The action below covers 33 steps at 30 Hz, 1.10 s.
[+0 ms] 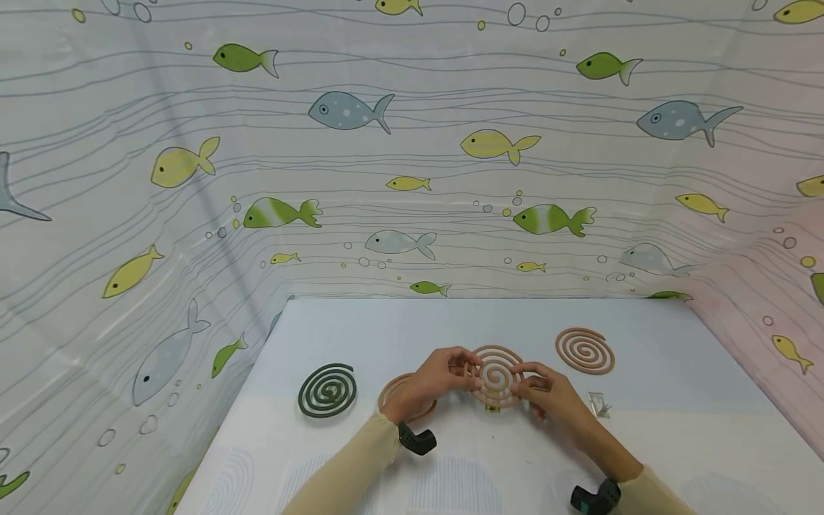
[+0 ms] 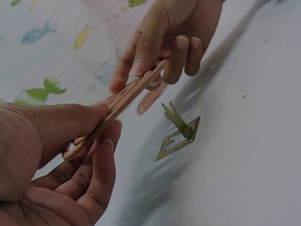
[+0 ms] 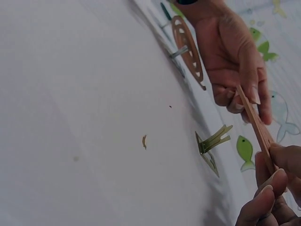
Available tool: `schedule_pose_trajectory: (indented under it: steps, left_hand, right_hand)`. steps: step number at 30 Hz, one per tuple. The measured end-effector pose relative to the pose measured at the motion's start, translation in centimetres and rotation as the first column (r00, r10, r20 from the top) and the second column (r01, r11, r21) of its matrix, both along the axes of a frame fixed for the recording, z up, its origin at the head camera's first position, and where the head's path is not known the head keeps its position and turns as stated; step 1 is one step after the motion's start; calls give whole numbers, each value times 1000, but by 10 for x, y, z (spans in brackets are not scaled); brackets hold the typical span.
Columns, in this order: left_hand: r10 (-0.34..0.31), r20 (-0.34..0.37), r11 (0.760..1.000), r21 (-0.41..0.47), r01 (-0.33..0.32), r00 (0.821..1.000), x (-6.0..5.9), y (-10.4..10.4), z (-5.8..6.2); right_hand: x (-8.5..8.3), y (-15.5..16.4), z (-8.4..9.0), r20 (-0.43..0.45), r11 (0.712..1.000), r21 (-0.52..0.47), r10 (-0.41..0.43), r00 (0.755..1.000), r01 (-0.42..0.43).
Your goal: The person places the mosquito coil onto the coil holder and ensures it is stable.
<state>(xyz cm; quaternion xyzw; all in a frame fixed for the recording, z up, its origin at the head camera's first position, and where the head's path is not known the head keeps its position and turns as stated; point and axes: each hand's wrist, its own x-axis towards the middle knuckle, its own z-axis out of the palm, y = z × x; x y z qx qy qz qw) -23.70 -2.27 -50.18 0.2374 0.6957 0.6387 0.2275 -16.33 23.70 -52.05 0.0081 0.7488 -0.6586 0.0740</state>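
Observation:
Both hands hold a brown mosquito coil [image 1: 496, 373] between them, raised over the white table. My left hand [image 1: 433, 380] pinches its left edge, thumb on one face and fingers on the other. At the opposite edge, my right hand [image 1: 555, 398] pinches it with thumb and fingers. Seen edge-on in the left wrist view, the coil [image 2: 123, 101] is tilted. Below it stands a small brass-coloured metal coil stand [image 2: 181, 133], its split prong pointing up. Another brown coil [image 3: 187, 54], partly behind my left hand in the head view, is raised on a similar stand.
A dark green coil [image 1: 328, 390] is at the left of the table [image 1: 386, 322]. Farther back on the right lies a brown coil [image 1: 585, 350], with another metal stand [image 1: 599, 405] in front of it. Small crumbs [image 3: 145, 141] dot the tabletop. Fish-patterned sheeting [image 1: 360, 172] surrounds the table.

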Motion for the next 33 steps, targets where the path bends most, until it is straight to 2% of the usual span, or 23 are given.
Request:
schedule_pose_trajectory:
  steps: [7, 14, 23, 33]
  left_hand:
    - [-50, 23, 999, 23, 49, 998, 4, -4, -1]
    - [-93, 0, 996, -1, 93, 996, 6, -8, -1]
    - [-136, 3, 991, -4, 136, 991, 8, -9, 3]
    - [-148, -66, 984, -105, 141, 987, 10, -9, 8]
  right_hand:
    - [5, 0, -5, 25, 1000, -5, -4, 1000, 4]
    - [10, 1, -7, 49, 1000, 5, 18, 999, -18]
    - [16, -2, -9, 65, 1000, -4, 21, 998, -20]
    - [21, -3, -9, 96, 999, -20, 37, 995, -36]
